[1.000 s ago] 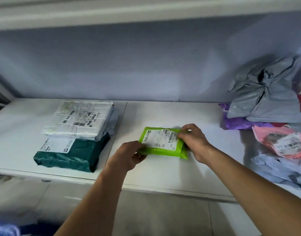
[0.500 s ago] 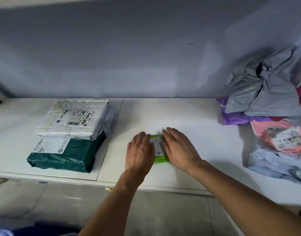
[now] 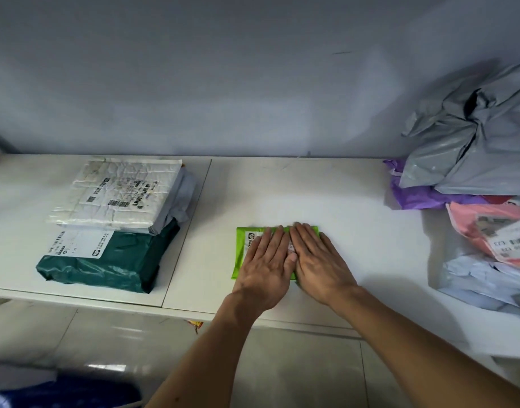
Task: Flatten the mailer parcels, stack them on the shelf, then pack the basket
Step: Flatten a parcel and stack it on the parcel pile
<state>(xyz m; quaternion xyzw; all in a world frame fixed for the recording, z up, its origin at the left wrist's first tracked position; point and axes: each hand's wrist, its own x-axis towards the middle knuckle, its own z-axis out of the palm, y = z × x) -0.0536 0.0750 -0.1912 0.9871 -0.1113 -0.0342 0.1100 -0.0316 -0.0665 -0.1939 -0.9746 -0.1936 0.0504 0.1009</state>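
Head cam: both palms now lie flat on the lime-green mailer [image 3: 241, 254] at shelf [image 3: 355, 231] centre, near the front edge. 1 sec ago the 2 hands pinched its ends; since then they've spread open and pressed down, so flattening looks underway, stacking not yet. Left hand [image 3: 264, 269] & right hand [image 3: 319, 266] sit side by side, fingers extended, gripping nothing. Count: 1 green mailer under the hands; a 2-parcel stack far left, white parcel [image 3: 114, 195] atop dark-green parcel [image 3: 105, 260]; at right an unflattened heap [image 3: 470, 160], approx 5 visible, exact no. unclear. No basket in view.
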